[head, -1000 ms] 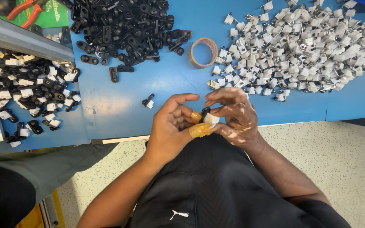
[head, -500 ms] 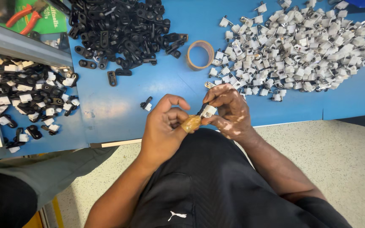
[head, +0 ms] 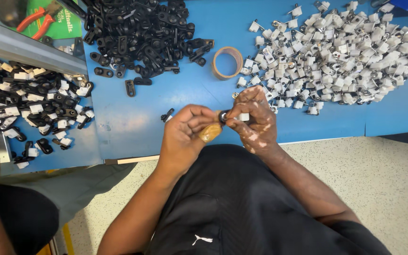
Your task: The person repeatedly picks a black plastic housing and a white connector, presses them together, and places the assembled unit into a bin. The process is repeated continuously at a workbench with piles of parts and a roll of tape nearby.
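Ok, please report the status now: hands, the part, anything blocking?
Left hand and right hand pinch one small black-and-white clip together. Held above blue table edge. Nothing blocking.

black clip (head: 223, 116): mostly hidden by fingers (head: 236, 112) | pliers (head: 38, 22): cut off

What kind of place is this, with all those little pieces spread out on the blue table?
Probably a small-parts assembly bench in a workshop or factory. A blue table bears a heap of black plastic parts, a heap of white parts and a pile of joined pieces, and the person's hands fit two parts together.
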